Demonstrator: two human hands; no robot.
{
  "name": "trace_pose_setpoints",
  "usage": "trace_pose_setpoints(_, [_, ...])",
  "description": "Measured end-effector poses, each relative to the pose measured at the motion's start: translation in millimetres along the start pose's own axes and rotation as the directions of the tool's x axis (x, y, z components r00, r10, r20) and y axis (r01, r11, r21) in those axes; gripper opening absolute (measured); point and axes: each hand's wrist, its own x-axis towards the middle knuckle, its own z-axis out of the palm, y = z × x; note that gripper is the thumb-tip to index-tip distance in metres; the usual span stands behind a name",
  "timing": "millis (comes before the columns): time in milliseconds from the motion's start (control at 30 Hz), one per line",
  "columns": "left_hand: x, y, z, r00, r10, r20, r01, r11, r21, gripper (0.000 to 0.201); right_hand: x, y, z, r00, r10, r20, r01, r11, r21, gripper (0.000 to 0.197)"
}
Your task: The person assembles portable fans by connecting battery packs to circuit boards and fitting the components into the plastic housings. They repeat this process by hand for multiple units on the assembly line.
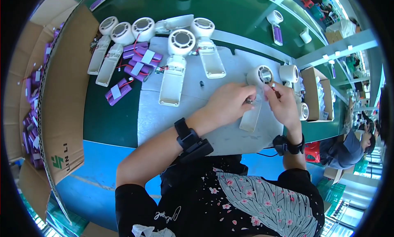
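Note:
A white housing (251, 119) with a round vented head and an open, trough-like handle lies on the grey foam sheet (154, 119) in front of me. My left hand (230, 102) is closed at the left side of its neck, with something small and dark showing at the fingertips. From the right, my right hand (284, 105) pinches close to the round head, where a bit of reddish wire shows. My fingers cover the neck, and what they grip is too small to name. A tiny dark part (202, 84) lies left of my hands.
Similar white housings (173, 82) stand along the back left, beside purple battery packs (139, 69) with red wires. A tall cardboard box (61, 97) borders the left, and more packs lie beyond its wall. At right are white round-headed parts (289, 74) and a small carton (310, 95).

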Motion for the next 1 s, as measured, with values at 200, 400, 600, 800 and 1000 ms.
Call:
trace_pose_setpoints(200, [0.7,-0.3,0.5,0.984,-0.090,-0.156,0.081,0.995,-0.067,0.017,16.6,3.9,15.3,0.962,-0.235,-0.135,0.239,0.971,0.014,0.013])
trace_pose_setpoints(400, [-1.0,2.7,-2.3,0.972,-0.113,-0.206,0.096,0.991,-0.089,0.014,17.2,18.3,19.3,0.943,-0.300,-0.144,0.316,0.943,0.107,0.018])
trace_pose_setpoints(600, [-1.5,4.1,-2.0,0.980,-0.075,-0.187,0.075,0.997,-0.005,0.017,16.9,24.2,28.2,0.883,-0.440,-0.165,0.456,0.887,0.075,0.027])
trace_pose_setpoints(800, [2.0,7.4,-5.5,0.972,-0.122,-0.199,0.115,0.992,-0.049,0.018,17.2,25.6,28.5,0.887,-0.435,-0.157,0.452,0.887,0.093,0.018])
trace_pose_setpoints(1000, [0.3,8.1,-9.2,0.950,-0.269,-0.159,0.259,0.962,-0.084,0.022,16.5,25.2,23.3,0.925,-0.376,-0.058,0.380,0.913,0.147,0.015])
